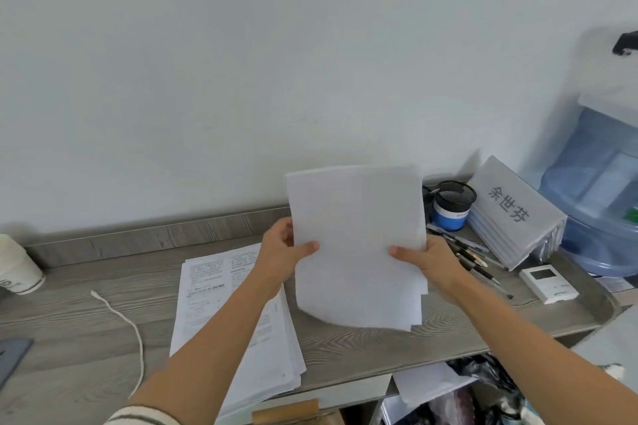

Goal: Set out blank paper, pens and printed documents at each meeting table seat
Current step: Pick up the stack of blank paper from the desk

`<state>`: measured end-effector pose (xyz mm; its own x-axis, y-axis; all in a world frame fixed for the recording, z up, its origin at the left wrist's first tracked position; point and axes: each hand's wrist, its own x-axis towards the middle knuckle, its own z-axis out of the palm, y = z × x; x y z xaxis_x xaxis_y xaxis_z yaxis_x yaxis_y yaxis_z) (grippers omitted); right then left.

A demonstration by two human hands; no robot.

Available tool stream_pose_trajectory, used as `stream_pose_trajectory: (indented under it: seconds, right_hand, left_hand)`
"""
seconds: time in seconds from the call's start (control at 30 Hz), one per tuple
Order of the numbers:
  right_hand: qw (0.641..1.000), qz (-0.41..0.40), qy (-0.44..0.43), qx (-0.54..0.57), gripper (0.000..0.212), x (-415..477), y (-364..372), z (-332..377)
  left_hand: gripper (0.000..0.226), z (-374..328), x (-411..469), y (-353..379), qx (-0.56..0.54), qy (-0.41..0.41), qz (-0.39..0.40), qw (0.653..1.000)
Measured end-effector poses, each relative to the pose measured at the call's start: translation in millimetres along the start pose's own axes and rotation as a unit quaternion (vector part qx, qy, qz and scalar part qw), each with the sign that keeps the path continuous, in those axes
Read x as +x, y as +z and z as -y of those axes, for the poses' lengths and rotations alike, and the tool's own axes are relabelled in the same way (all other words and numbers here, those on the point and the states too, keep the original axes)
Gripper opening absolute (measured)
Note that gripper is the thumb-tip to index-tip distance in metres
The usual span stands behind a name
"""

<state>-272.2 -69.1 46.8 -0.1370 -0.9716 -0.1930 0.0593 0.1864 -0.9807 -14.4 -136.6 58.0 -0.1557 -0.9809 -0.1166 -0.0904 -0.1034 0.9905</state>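
Both hands are up on a stack of blank paper (357, 245), holding it off the desk (86, 304) with the sheets tilted up toward the wall. The left hand (281, 252) pinches the left edge, thumb pressed on the front and the other fingers curled round behind. The right hand (433, 262) does the same on the right edge with its thumb on the front; its other fingers are hidden behind the paper, so I can't tell exactly how they sit. The bottom corners of the stack are a bit fanned out, not squared up.

The printed documents (207, 286) lie flat in a loose pile on the desk, under the left forearm and just left of the held stack. A bunch of pens (476, 260) lie scattered on the desk to the right, partly behind the right hand, near a black mesh pen holder (452, 205). Past those there's a leaning pile of name cards (514, 214), a small white device (549, 281) and a big blue water bottle (593, 203). On the left side, a white cable (127, 321) and a paper cup (17, 269).
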Motion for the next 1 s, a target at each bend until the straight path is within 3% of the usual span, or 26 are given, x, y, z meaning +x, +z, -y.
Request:
stream_pose_trajectory:
  seconds: [0.2, 0.33, 0.47, 0.6, 0.83, 1.0]
  right_hand:
    - [0.999, -0.021, 0.024, 0.004, 0.020, -2, 3, -22]
    - [0.996, -0.061, -0.065, 0.019, 0.015, -2, 10, 2]
    - [0.991, -0.066, -0.115, 0.016, 0.022, 1, 10, 22]
    - [0.994, -0.063, -0.093, -0.002, 0.031, 0, 5, 17]
    - [0.996, -0.076, -0.028, -0.026, 0.031, 3, 13, -8]
    - [0.993, -0.099, -0.049, -0.047, 0.048, 1, 17, -10]
  left_hand:
    - [0.056, 16, -10, 12, -0.029, -0.035, 0.003, 0.999]
    - [0.080, -4, 0, 12, -0.073, 0.017, -0.009, 0.997]
    - [0.041, -30, 10, 5, -0.081, 0.053, 0.011, 0.995]
    - [0.058, -20, 14, -3, -0.106, 0.012, 0.052, 0.993]
    - [0.027, -12, 14, 3, -0.024, 0.029, 0.042, 0.998]
    - [0.042, -2, 16, -9, 0.045, 0.038, 0.049, 0.997]
